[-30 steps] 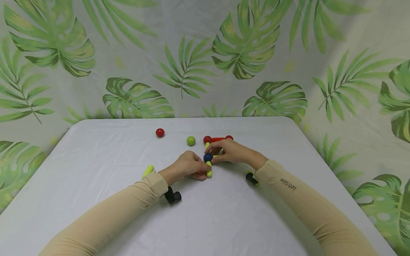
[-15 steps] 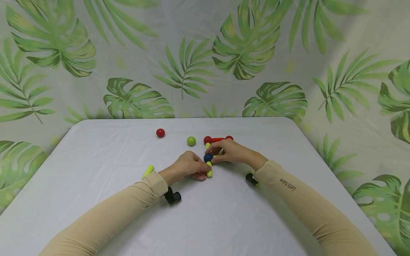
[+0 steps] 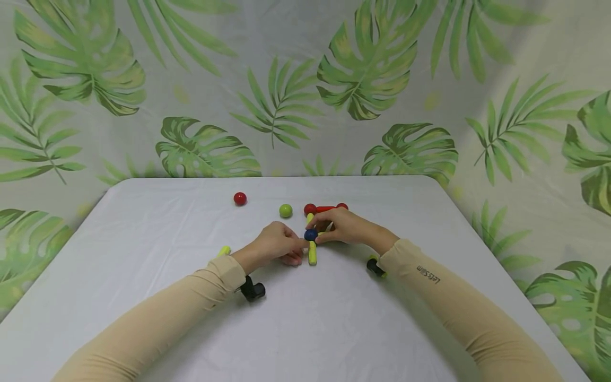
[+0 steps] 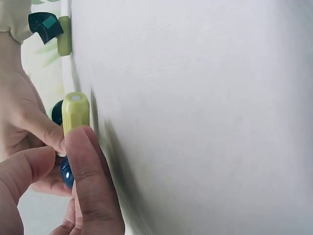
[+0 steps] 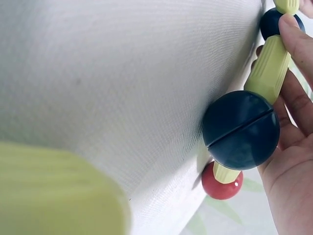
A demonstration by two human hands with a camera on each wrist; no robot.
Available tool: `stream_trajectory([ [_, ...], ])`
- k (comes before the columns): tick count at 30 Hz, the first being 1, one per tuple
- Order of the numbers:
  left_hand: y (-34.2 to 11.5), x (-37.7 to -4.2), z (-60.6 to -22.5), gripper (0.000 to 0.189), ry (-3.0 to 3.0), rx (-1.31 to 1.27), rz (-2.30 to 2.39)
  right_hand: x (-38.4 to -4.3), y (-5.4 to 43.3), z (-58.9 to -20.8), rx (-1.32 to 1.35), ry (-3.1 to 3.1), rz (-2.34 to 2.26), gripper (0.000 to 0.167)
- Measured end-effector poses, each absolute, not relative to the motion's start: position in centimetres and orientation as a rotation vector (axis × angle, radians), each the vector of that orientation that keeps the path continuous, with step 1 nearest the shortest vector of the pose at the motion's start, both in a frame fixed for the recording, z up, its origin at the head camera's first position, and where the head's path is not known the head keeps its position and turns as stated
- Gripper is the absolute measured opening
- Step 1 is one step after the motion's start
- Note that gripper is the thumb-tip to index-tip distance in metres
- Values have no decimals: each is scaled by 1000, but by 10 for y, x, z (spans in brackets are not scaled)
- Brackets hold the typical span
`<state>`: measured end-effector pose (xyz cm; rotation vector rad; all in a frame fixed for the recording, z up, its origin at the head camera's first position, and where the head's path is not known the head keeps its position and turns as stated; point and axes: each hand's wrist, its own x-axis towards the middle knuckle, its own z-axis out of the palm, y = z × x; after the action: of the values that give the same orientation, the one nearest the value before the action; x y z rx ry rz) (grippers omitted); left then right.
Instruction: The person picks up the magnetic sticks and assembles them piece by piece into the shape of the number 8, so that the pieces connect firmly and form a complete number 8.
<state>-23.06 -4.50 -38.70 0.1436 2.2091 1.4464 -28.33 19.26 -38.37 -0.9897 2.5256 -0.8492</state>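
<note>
In the head view, my right hand [image 3: 346, 227] grips a toy assembly of balls and ridged rods. Its thumb [image 5: 296, 39] presses on a yellow-green rod [image 5: 269, 71] between a small-looking blue ball [image 3: 311, 235] and a second blue ball [image 5: 241, 129], which the hand hides in the head view. Another yellow-green rod [image 3: 312, 254] extends from the first blue ball toward me. My left hand [image 3: 277, 244] is beside that rod, fingertips right at its ball end, with thumb and index finger apart in the left wrist view.
Behind the assembly are a red ball [image 3: 310, 210], a red rod [image 3: 326, 209] and another red ball [image 3: 341, 207]. A green ball [image 3: 285, 210] and a separate red ball [image 3: 240, 198] lie farther left. One loose yellow-green rod [image 3: 224, 251] is by my left sleeve, another [image 4: 64, 36] near my right wrist.
My left hand has loosened its pinch on the near yellow-green rod and shifted slightly left and away from me, uncovering the rod. My right hand has stayed in place.
</note>
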Motion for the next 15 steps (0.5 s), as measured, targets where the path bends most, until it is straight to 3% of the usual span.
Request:
stream_trajectory([
  [15,-69,-249,-368,19,2499,204,1318,-286,190,-380,-978,2544,-767,30],
])
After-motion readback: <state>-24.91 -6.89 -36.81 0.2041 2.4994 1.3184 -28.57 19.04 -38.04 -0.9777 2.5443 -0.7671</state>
